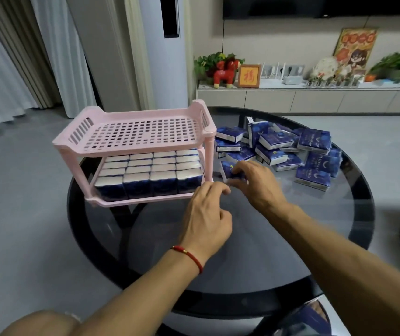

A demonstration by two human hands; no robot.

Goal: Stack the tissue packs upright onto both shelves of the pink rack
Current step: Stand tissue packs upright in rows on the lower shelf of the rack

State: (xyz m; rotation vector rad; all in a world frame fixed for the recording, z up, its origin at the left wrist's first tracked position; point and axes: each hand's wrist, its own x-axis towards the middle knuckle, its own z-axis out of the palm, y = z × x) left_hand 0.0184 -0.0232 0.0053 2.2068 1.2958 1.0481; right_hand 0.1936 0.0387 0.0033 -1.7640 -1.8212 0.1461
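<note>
Right hand (249,180) pinches one tissue pack (230,172) beside the pink rack (133,151); left hand (208,209) curled, seemingly empty. Risks: bumping the rack's post, snagging the loose pile (288,149), pack tipping over on the bare top shelf.

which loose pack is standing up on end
The pack at the pile's back left, beside the rack; the others lie flat or tilted.
</note>
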